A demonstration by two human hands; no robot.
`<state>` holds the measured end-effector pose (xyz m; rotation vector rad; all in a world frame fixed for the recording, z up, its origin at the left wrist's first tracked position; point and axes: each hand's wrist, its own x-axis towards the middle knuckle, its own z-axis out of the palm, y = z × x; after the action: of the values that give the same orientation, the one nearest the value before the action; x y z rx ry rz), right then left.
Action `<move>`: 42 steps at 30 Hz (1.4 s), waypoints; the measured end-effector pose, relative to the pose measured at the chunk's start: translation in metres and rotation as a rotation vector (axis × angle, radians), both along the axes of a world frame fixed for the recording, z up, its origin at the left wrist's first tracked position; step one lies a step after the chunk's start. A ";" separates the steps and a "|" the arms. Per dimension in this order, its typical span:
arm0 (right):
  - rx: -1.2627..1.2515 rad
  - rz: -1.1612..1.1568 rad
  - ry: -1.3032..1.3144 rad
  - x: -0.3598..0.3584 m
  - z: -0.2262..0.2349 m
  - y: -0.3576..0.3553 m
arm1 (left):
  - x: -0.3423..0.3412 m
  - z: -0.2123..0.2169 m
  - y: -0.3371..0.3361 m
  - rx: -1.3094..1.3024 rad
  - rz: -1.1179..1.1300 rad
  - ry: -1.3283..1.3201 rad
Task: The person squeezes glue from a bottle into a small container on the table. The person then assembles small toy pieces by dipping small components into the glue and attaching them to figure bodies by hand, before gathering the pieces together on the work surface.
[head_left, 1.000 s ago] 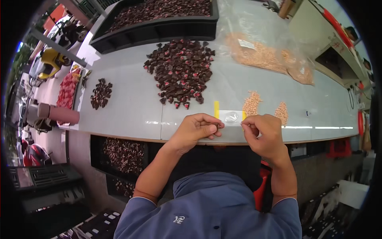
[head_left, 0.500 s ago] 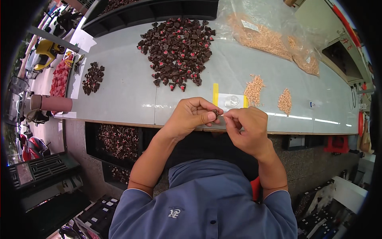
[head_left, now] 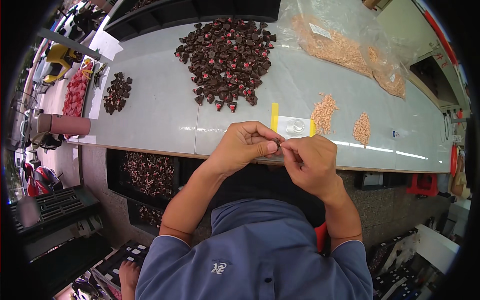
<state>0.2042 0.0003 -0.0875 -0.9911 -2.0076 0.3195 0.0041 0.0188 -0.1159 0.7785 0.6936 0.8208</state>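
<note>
My left hand [head_left: 245,146] is closed in a pinch on a small dark brown piece [head_left: 276,143] with a knobbly shape, held above the table's front edge. My right hand [head_left: 312,160] meets it from the other side, thumb and forefinger pressed together at the piece. Whatever sits between those right fingertips is too small to name. Just beyond the hands lies a white card with yellow strips [head_left: 275,116], bearing a small clear round dish [head_left: 296,126]. A large heap of similar dark pieces [head_left: 227,65], some with red-and-white marks, spreads farther back.
Small beige bits lie in two piles, one nearer [head_left: 324,112] and one farther right [head_left: 361,129]. Clear bags [head_left: 335,50] of them rest behind. A smaller dark heap [head_left: 118,93] and a pink bottle [head_left: 70,125] are left. Someone else's bare limb [head_left: 129,275] shows at lower left.
My right fingertips have come up against the dark piece in my left hand. The view has shifted slightly, and another person's limb has appeared at the lower left.
</note>
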 end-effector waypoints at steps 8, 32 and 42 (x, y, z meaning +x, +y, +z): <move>-0.006 0.085 0.026 0.004 0.002 -0.003 | -0.009 -0.010 0.000 0.057 0.035 -0.036; -0.321 -0.729 -0.088 0.143 -0.019 -0.044 | -0.011 -0.005 0.002 0.084 0.040 -0.007; -0.343 -0.798 -0.285 0.138 -0.040 -0.024 | -0.007 -0.013 0.003 0.100 -0.009 0.057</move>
<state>0.3423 -0.0239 -0.1279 -2.0449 -1.6437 0.0793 -0.0032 0.0214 -0.1284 0.8972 0.7032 0.8321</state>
